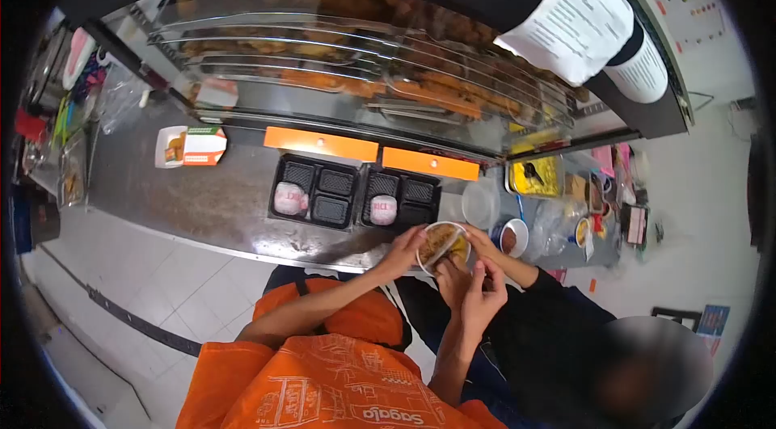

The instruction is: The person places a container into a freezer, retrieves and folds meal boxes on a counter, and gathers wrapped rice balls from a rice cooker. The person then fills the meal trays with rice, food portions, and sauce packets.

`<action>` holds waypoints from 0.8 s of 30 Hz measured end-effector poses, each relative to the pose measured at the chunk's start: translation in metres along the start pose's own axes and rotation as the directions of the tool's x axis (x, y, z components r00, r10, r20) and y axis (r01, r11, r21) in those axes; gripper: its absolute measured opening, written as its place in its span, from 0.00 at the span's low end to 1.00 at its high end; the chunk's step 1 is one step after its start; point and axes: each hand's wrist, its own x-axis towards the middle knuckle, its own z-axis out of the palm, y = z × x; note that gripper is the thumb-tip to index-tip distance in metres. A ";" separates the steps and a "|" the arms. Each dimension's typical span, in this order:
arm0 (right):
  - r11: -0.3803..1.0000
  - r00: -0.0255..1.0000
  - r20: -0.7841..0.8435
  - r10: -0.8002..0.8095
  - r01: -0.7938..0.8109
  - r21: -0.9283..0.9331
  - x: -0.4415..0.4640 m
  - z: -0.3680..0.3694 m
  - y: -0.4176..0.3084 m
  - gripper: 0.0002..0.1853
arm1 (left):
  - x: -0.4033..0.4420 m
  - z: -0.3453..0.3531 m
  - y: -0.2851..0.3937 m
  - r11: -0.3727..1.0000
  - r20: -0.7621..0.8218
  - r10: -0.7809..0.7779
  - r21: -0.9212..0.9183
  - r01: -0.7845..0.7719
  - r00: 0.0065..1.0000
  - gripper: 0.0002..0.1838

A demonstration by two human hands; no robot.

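My left hand (398, 257) grips the left rim of a round white bowl (422, 264), held over the front edge of the counter. In the bowl, brown grainy food (437, 242) lies to the left and yellow food (461, 246) to the right, with a pale strip between them. My right hand (487, 293) is raised just below and right of the bowl, fingers apart, with nothing visible in it. A co-worker's hand (482, 245) touches the bowl's right rim. Another hand (453, 279), apparently the co-worker's, reaches into the yellow side; its fingertips are hidden.
Two black compartment trays (343, 212) on the metal counter (214, 203) each hold a wrapped round item. A box of food (204, 145) lies left. At right are clear lids (480, 201), a cup of brown food (512, 237) and a yellow-filled tub (536, 177). A glass display case (339, 110) stands behind.
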 end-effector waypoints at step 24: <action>0.990 0.931 0.354 0.092 -0.123 0.068 -0.041 0.067 -0.015 0.10 | -0.051 -0.157 0.043 0.993 -0.156 0.013 -0.116 -0.031 0.988 0.28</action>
